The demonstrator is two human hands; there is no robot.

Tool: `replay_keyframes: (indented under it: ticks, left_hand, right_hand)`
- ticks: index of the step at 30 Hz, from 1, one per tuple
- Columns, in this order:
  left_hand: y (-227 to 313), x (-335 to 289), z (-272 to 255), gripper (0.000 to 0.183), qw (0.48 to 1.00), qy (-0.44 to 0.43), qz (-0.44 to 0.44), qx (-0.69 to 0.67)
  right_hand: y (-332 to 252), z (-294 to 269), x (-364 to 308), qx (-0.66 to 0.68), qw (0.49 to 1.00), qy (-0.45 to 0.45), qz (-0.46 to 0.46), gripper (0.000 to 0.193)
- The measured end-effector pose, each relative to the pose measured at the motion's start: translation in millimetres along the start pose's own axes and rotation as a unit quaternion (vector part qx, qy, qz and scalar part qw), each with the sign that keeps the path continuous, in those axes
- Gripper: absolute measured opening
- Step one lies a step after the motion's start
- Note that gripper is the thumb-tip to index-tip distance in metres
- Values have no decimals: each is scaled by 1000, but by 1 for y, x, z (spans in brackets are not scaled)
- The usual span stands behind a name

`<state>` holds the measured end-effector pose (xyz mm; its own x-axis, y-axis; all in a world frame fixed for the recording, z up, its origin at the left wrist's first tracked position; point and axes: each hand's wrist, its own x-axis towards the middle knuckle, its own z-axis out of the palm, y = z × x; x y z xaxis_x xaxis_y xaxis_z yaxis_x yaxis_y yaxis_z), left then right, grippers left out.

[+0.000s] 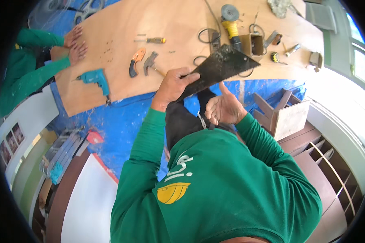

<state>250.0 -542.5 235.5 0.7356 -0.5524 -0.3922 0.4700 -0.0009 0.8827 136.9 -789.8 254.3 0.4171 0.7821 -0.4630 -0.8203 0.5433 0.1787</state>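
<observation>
My left hand [175,84] grips a dark, broad saw blade [223,67] near its narrower end, thumb on top. The blade slants up to the right above the table's near edge, and fine teeth line its lower edge. Whether a handle sits under my palm is hidden. Just below the blade, my right hand [226,107] is held palm up with its fingers apart and nothing in it. A claw hammer [151,61] lies left of the blade, partly behind my left hand. Beside it rests a curved orange-and-black handle [137,61].
On the wooden table [121,24] lie a blue drill [96,78], a screwdriver [155,40], a yellow angle grinder [232,30], an open box [253,44] and a tape measure [275,57]. Another person's hands [75,45] rest at the left. A wooden frame [288,115] stands lower right.
</observation>
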Motion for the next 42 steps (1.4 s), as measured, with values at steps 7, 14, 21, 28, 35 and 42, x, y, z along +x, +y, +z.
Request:
replay_keyframes:
  ticks: [7,14,21,28,35,42]
  left_hand:
    - [52,22,30,28,989,-115,-65,73]
    - [77,36,49,35,972,57,166,157]
    - [112,-14,82,45,975,-46,-156,-153]
    - [91,-15,93,32,986,-1,-163,-21]
    - [111,-8,106,37,997,-1,-57,57]
    - [-55,15,2,32,916,381,-98,-82]
  right_hand:
    - [-13,-3,-34,-4,989,-99,-108,91]
    - [-56,47,-82,-114,962,63,-238,42]
    - [-107,69,-106,-424,814,161,-363,42]
    - [-104,80,-115,-514,740,264,-345,42]
    - [-98,46,-135,-793,402,244,-388,43]
    - [-96,20,-128,-501,638,448,-376,45]
